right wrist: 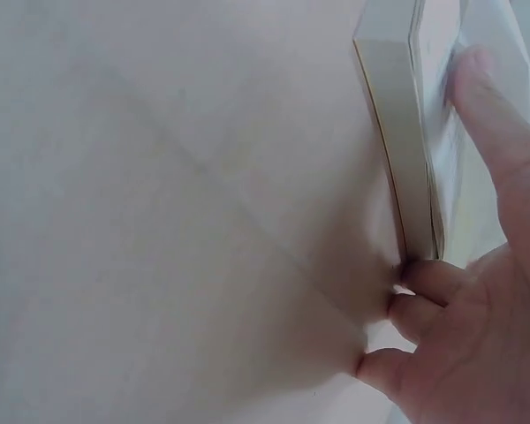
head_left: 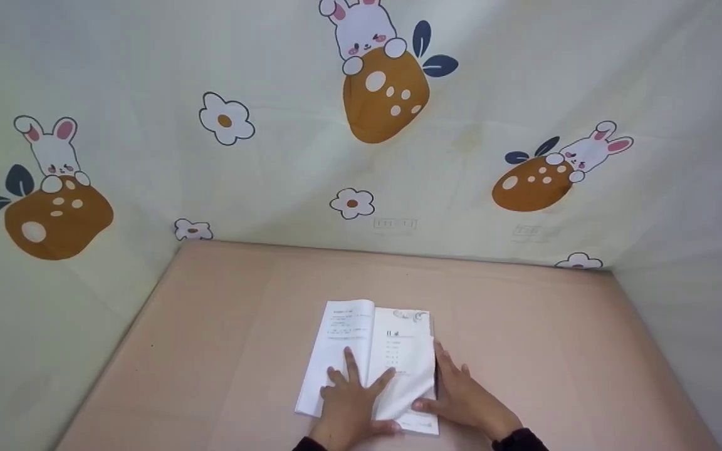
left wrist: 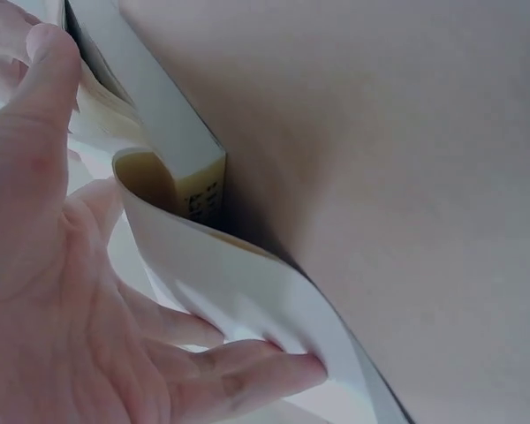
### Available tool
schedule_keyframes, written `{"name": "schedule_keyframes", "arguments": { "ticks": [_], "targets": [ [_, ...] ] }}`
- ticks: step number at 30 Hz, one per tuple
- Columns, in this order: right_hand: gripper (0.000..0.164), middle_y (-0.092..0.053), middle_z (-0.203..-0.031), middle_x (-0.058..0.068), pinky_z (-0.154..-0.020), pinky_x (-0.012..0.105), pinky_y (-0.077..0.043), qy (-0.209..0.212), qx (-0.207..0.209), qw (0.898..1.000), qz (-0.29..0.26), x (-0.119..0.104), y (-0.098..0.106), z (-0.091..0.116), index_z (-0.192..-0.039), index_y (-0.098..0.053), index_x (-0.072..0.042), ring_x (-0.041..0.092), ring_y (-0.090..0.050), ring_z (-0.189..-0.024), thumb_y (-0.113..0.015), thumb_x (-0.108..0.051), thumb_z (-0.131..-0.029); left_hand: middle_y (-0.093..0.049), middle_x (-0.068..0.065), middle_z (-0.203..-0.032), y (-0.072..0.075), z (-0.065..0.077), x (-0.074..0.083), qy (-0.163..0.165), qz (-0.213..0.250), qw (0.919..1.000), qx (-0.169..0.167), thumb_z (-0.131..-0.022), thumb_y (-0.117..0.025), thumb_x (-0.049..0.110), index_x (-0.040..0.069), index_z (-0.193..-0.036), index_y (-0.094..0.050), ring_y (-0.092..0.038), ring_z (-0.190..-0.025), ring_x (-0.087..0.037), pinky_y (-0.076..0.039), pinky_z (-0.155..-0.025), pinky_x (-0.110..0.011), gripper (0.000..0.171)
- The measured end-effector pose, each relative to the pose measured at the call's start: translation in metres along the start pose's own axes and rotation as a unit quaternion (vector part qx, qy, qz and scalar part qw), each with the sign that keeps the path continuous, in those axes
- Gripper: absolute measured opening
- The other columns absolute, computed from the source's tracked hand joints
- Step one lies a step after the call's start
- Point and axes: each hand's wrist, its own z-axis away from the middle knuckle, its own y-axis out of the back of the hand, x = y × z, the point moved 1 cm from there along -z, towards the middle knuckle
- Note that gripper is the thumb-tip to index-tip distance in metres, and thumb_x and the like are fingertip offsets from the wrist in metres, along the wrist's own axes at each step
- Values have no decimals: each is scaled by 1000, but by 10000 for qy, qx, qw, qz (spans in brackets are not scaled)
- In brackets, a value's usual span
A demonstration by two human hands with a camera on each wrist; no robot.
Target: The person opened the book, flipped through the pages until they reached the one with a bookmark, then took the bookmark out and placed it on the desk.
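An open book point(head_left: 411, 357) with printed pages lies on the table near its front. My left hand point(head_left: 351, 401) rests spread across the left page and the gutter, its fingers straight and pressing the paper. In the left wrist view those fingers bear on the curved page point(left wrist: 221, 265) beside the spine point(left wrist: 203, 185). My right hand point(head_left: 470, 398) holds the book's right side, thumb on top of the page and fingers against the outer edge. Along that side the top page bulges and lifts. The right wrist view shows the thick page block point(right wrist: 402, 115) standing beside the fingertips.
A pinkish-beige table surface point(head_left: 235, 332) surrounds the book. Behind it and at both sides hangs a pale cloth point(head_left: 279, 169) printed with rabbits, orange fruit and flowers. Dark sleeve cuffs point(head_left: 519, 440) show at the wrists.
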Motion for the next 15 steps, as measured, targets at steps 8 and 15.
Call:
{"name": "schedule_keyframes", "arguments": {
  "ticks": [8, 15],
  "targets": [
    [112, -16, -149, 31, -106, 67, -6, 101, -307, 9995, -17, 3, 3, 1, -147, -14, 3, 48, -11, -138, -73, -51, -68, -37, -37, -136, 2, -1, -5, -72, 56, 9999, 115, -75, -53, 69, 42, -134, -46, -51, -105, -55, -56, -62, -45, 66],
    [108, -8, -150, 32, -104, 71, -4, 252, -524, 9983, -85, 3, 7, 1, -148, -19, -4, 49, -6, -138, -75, -48, -67, -36, -35, -138, 5, -1, -6, -49, 179, 9998, 6, -84, -60, 47, 35, -139, -43, -52, -106, -53, -56, -63, -39, 59]
  ]
}}
